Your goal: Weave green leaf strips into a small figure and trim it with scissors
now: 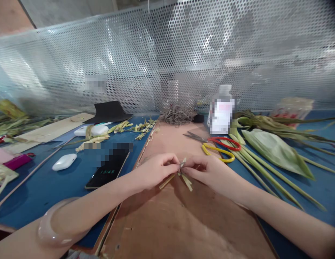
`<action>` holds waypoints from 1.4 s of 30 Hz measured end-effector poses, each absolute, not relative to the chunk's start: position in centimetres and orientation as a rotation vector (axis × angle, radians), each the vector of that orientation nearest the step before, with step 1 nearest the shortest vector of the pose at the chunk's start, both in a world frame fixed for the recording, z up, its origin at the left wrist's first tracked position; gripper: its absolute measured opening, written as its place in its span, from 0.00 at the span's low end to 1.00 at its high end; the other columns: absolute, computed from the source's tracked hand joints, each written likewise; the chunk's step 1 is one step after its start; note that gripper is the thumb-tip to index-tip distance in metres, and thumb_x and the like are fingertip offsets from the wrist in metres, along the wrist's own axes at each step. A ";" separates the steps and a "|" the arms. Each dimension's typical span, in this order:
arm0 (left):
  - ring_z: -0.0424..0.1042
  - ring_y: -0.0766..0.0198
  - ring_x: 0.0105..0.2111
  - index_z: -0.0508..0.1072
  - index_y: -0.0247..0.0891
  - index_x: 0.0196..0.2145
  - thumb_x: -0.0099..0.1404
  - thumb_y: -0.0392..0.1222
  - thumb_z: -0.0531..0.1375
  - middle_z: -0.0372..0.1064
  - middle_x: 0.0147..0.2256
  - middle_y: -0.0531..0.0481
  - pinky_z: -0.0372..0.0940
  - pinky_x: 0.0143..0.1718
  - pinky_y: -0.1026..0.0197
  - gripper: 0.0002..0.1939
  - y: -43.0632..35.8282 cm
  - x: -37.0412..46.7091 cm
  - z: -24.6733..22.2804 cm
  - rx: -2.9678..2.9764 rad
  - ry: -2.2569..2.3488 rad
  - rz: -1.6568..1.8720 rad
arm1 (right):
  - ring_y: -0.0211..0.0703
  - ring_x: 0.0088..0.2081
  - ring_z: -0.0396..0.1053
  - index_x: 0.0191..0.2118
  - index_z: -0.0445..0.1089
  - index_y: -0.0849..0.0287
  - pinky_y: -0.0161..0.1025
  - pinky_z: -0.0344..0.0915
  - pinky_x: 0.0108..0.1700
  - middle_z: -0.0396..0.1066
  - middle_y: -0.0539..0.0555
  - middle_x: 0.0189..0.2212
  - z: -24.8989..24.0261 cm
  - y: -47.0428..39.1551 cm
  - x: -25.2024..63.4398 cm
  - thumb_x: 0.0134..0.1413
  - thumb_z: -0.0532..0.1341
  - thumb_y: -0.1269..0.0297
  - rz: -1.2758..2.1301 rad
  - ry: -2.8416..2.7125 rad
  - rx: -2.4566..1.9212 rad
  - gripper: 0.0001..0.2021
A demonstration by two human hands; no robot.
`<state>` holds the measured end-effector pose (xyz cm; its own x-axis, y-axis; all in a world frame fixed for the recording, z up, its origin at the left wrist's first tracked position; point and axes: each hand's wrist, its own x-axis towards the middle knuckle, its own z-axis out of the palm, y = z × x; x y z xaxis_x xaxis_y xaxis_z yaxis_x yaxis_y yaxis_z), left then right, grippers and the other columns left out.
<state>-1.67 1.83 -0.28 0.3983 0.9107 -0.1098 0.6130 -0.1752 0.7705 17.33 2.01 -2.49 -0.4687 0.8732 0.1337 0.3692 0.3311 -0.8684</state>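
"A pale bangle [44, 228] rings the person's left forearm, low in the view and closest of all."

"What lies under the arms?"

"A brown wooden board [183, 226], running away from the person, with a blue tabletop [29, 194] showing to either side."

"And the hands?"

"They meet over the middle of the board. The left hand [153, 172] has its thumb and forefinger pinched together on some plant strips [188, 183]. The right hand [207, 169] pinches the same little bundle from the other side, its fingertips close to the left ones."

"How do the strips sit?"

"Their ends splay below the fingers, toward the person, and a short tip pokes up between. Whether anything binds them, the fingers hide."

"What is near the hands?"

"A black phone [113, 163] lies left of the board, with a white case [64, 162] beyond the left forearm. Scissors [209, 139] with one red and one yellow loop lie just past the right hand, blades slightly parted. To their right are long green stalks [280, 175] and a broad leaf [277, 153]."

"Farther off?"

"A tangle of grey-brown fibre [176, 115] rests at the board's far end, and a white-capped bottle [222, 117] stands upright beyond the scissors. A perforated metal screen [129, 54] rises behind them."
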 end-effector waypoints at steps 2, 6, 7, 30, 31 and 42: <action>0.58 0.68 0.23 0.68 0.39 0.32 0.61 0.47 0.52 0.61 0.25 0.55 0.53 0.23 0.67 0.10 1.9 -1.7 -0.4 1.887 1.309 0.491 | 0.41 0.32 0.69 0.32 0.74 0.58 0.37 0.63 0.35 0.75 0.51 0.30 -2.6 2.1 17.3 0.53 0.58 0.62 1.104 -1.983 -1.091 0.09; 0.57 0.68 0.23 0.68 0.39 0.32 0.61 0.46 0.53 0.60 0.24 0.55 0.54 0.24 0.67 0.10 1.9 -1.7 -0.5 1.881 1.298 0.493 | 0.40 0.31 0.68 0.32 0.73 0.59 0.37 0.63 0.35 0.74 0.51 0.29 -2.8 2.1 17.2 0.51 0.59 0.63 1.128 -1.958 -1.089 0.07; 0.57 0.68 0.23 0.68 0.39 0.31 0.61 0.46 0.53 0.60 0.24 0.55 0.54 0.24 0.67 0.09 1.8 -1.7 -0.4 1.882 1.297 0.490 | 0.40 0.30 0.68 0.32 0.73 0.59 0.36 0.62 0.34 0.74 0.51 0.28 -2.8 2.1 17.2 0.51 0.59 0.63 1.126 -1.958 -1.087 0.07; 0.65 0.64 0.30 0.70 0.40 0.33 0.63 0.44 0.52 0.68 0.30 0.52 0.59 0.30 0.65 0.09 1.4 -1.5 -0.5 2.131 1.282 0.584 | 0.35 0.23 0.61 0.27 0.66 0.59 0.32 0.56 0.25 0.66 0.47 0.21 -3.1 2.1 16.6 0.50 0.56 0.69 0.815 -2.036 -1.134 0.04; 0.66 0.64 0.30 0.70 0.40 0.33 0.64 0.45 0.52 0.69 0.30 0.52 0.59 0.30 0.65 0.09 1.4 -1.5 -0.5 2.135 1.279 0.586 | 0.35 0.22 0.61 0.27 0.65 0.58 0.32 0.55 0.24 0.65 0.47 0.20 -3.0 1.9 16.4 0.49 0.56 0.70 0.784 -2.037 -1.179 0.04; 0.68 0.62 0.32 0.70 0.40 0.34 0.63 0.44 0.52 0.71 0.31 0.51 0.61 0.32 0.64 0.09 1.7 -1.5 -0.6 2.121 1.286 0.596 | 0.34 0.21 0.56 0.21 0.57 0.57 0.32 0.50 0.24 0.60 0.46 0.18 -3.0 1.2 15.2 0.46 0.54 0.76 0.525 -2.072 -1.166 0.09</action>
<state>-1.47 1.65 -0.60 0.4351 0.8973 0.0747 0.6373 -0.3655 0.6784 15.23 1.21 -2.97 -0.3566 0.8575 0.3708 0.5776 0.5144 -0.6339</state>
